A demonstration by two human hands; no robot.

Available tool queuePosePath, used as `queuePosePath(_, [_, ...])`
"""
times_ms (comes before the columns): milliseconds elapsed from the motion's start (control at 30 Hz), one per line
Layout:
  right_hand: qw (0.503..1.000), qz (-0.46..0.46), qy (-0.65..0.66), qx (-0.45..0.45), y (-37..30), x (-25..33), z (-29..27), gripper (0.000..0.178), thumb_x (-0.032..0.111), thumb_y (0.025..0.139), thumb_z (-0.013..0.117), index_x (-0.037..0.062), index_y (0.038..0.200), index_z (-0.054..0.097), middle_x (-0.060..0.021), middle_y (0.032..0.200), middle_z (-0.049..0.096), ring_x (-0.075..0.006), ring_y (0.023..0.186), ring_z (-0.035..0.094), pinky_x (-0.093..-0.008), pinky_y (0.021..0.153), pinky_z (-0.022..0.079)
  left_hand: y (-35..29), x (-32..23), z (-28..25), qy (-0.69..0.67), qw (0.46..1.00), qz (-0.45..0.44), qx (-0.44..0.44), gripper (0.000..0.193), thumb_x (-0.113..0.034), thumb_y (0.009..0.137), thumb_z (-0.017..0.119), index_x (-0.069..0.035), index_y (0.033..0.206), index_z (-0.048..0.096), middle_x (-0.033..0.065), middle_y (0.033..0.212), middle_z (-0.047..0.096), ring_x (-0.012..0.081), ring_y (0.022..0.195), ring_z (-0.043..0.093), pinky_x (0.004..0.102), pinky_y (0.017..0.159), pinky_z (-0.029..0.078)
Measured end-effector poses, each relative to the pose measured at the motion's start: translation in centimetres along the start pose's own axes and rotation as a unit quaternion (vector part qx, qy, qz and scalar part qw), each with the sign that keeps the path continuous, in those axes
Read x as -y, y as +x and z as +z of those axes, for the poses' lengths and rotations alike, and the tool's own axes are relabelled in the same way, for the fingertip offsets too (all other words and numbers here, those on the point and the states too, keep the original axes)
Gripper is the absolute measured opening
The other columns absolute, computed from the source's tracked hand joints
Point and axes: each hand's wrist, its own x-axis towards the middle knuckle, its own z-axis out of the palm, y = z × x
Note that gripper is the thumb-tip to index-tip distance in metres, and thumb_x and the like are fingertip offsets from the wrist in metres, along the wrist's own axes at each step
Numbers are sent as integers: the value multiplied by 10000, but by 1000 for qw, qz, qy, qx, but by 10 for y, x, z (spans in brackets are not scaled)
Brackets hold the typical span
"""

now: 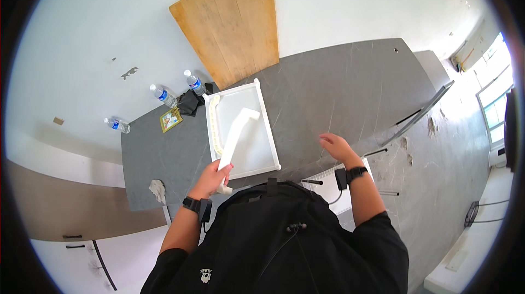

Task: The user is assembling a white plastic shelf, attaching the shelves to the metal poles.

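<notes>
The left hand [212, 178], low and left of the middle of the frame, has its fingers closed around a long white piece [235, 136] near its bottom end. The white piece leans up and to the right, and it bends at both ends. Its top end is near the middle of the frame, over a white tray [267, 124]. I can't tell if the piece touches the tray

The right hand [336, 146], right of the middle, has its fingers loose and a bit bent, near the front edge of the big gray table [339, 92]. Below it is a white thing with thin legs [334, 184]. Each wrist wears a black band with a small box

The tray lies flat on the table, with a raised rim and little knobs at its corners. A cream, curvy strip [213, 122] lies inside it, along its left side

Farther out, a wooden board [232, 26] leans on the wall at the top of the frame. Left of the tray are a black thing [190, 103], a yellow packet [170, 121] and three clear water bottles [163, 96]. A crumpled pale cloth [157, 190] sits on the table edge at the lower left
</notes>
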Motion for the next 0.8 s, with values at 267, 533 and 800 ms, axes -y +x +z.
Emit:
queuePosePath(267, [994, 48, 90, -49, -70, -15, -54, 394, 253, 972, 646, 32, 1298, 643, -143, 1096, 735, -239, 1014, 697, -348, 895, 536, 89, 11, 41, -206, 966, -47, -146, 353, -306, 1030, 611, -3, 1206, 568, 68, 939, 611, 179, 699, 625, 335, 580, 530])
queuePosePath(533, [961, 167, 125, -184, -166, -76, -82, 383, 220, 976, 635, 22, 1304, 636, -126, 1050, 731, -194, 949, 694, -321, 842, 535, 164, 56, 39, 8, 966, 10, -259, 553, -283, 989, 616, 58, 1388, 443, 205, 1167, 617, 332, 1121, 606, 417, 968, 488])
queuePosePath(800, [961, 203, 67, -177, -207, -81, -57, 406, 211, 974, 622, 26, 1336, 617, -103, 1016, 724, -174, 927, 683, -316, 834, 522, 224, 62, 62, 225, 930, -25, -288, 548, -122, 914, 522, 67, 1411, 391, 339, 1372, 379, 516, 1165, 525, 505, 1044, 443])
